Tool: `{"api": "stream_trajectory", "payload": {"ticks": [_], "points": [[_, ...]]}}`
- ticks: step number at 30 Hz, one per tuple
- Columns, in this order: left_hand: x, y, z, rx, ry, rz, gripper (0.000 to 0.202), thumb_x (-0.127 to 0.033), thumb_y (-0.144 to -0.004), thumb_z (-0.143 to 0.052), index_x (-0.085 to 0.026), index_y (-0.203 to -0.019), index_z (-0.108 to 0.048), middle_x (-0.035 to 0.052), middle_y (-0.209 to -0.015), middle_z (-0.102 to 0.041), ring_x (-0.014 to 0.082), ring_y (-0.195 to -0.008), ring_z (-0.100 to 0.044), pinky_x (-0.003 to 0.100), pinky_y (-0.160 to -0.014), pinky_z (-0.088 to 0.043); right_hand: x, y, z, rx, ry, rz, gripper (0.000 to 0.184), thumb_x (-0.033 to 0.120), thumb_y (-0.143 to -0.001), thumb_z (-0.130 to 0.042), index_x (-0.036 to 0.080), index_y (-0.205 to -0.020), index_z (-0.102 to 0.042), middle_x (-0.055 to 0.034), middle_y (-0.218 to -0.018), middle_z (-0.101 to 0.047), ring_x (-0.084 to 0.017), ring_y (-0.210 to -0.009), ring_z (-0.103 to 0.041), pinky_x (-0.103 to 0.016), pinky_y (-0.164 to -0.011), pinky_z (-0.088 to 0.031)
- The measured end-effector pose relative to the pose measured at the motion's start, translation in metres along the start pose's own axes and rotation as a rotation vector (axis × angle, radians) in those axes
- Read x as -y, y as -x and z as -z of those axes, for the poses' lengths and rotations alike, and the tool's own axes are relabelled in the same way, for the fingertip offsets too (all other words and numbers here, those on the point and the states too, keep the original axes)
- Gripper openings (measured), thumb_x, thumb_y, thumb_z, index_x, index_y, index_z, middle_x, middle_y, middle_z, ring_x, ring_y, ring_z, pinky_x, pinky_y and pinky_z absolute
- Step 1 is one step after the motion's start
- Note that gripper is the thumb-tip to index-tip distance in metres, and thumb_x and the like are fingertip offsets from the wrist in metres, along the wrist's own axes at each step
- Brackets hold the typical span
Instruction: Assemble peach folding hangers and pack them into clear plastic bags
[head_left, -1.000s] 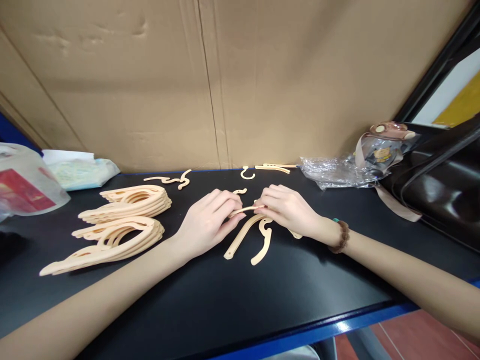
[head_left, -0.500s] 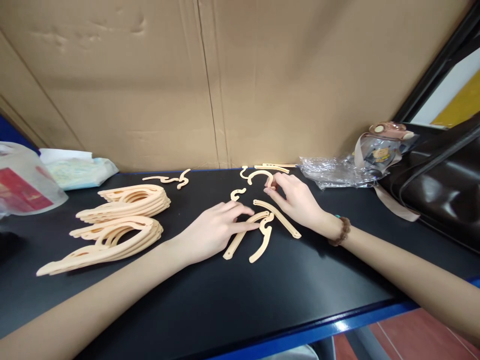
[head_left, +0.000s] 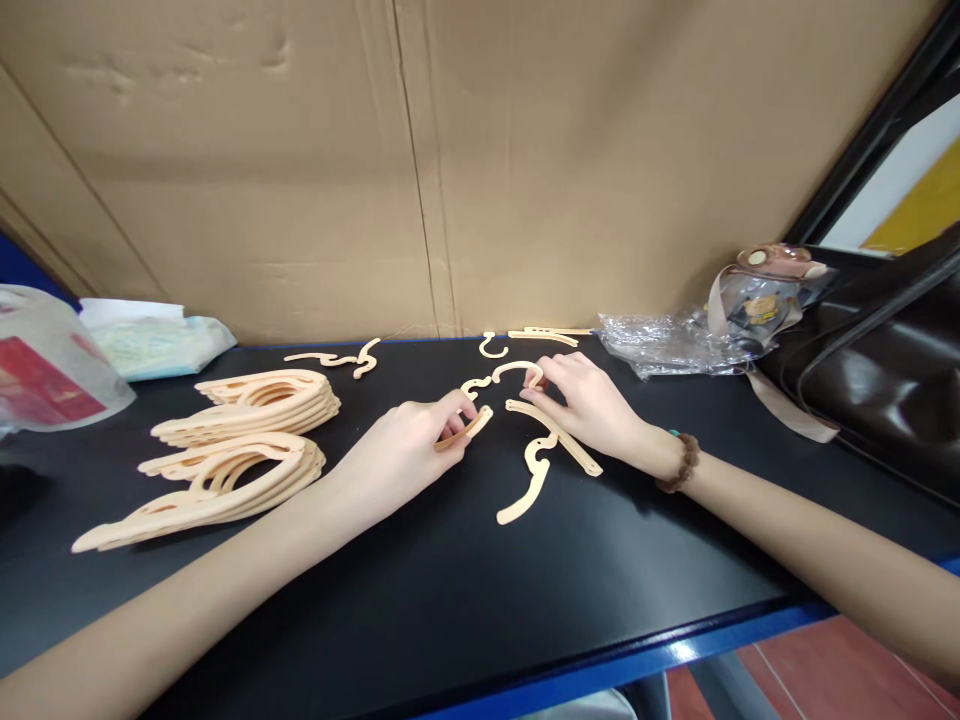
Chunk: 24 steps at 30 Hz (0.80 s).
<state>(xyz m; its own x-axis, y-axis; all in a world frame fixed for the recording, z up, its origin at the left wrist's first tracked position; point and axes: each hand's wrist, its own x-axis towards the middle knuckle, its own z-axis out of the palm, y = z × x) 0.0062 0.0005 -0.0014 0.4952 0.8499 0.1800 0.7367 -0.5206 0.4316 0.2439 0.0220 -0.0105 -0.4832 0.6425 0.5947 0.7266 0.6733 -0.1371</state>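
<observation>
My left hand (head_left: 420,435) is closed on a beige hanger arm (head_left: 474,424), held by its upper part with the fingers over it. In my right hand (head_left: 581,400) a curved hanger hook (head_left: 519,369) is pinched between thumb and fingers. Just below that hand, a second hanger arm (head_left: 559,440) lies slanted on the black table. A curved hanger piece (head_left: 531,485) rests beside it, nearer to me. A small S-shaped piece (head_left: 474,385) lies behind my left fingertips, partly hidden.
Two stacks of folded hangers (head_left: 247,400) lie at the left. More loose pieces (head_left: 352,358) and a hook (head_left: 491,347) lie along the back, by the cardboard wall (head_left: 300,200). Crumpled clear plastic (head_left: 649,345), a bottle (head_left: 765,300) and a dark bag (head_left: 885,370) stand at the right.
My left hand has taken hold of the hanger arm and lifted it, moving slightly left. My right hand has brought the hook a little lower and nearer.
</observation>
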Motion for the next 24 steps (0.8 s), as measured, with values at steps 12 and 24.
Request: {"api": "stream_trajectory", "payload": {"ticks": [12,24], "points": [[-0.011,0.005,-0.002,-0.02,0.041,0.018,0.006,-0.025,-0.089,-0.035,-0.024,-0.084,-0.035,-0.0076,-0.057,-0.041,0.0146,-0.05,-0.044,0.025,-0.051,-0.034,0.001,-0.001,0.004,0.031,-0.074,-0.005,0.017,0.033,-0.09,-0.059,0.019,-0.081,-0.055,-0.0007,-0.077,-0.065,-0.017,-0.074,-0.057,-0.032,-0.081,-0.04],[-0.007,0.007,-0.015,-0.04,-0.191,-0.265,0.019,-0.028,-0.098,-0.028,-0.022,-0.088,-0.042,-0.0024,-0.071,-0.061,0.0156,-0.058,-0.059,0.024,-0.054,-0.037,0.023,0.0,0.008,0.264,-1.098,-0.35,0.017,0.035,-0.081,-0.068,0.019,-0.082,-0.065,0.0005,-0.081,-0.065,-0.012,-0.072,-0.059,-0.024,-0.066,-0.048]]}}
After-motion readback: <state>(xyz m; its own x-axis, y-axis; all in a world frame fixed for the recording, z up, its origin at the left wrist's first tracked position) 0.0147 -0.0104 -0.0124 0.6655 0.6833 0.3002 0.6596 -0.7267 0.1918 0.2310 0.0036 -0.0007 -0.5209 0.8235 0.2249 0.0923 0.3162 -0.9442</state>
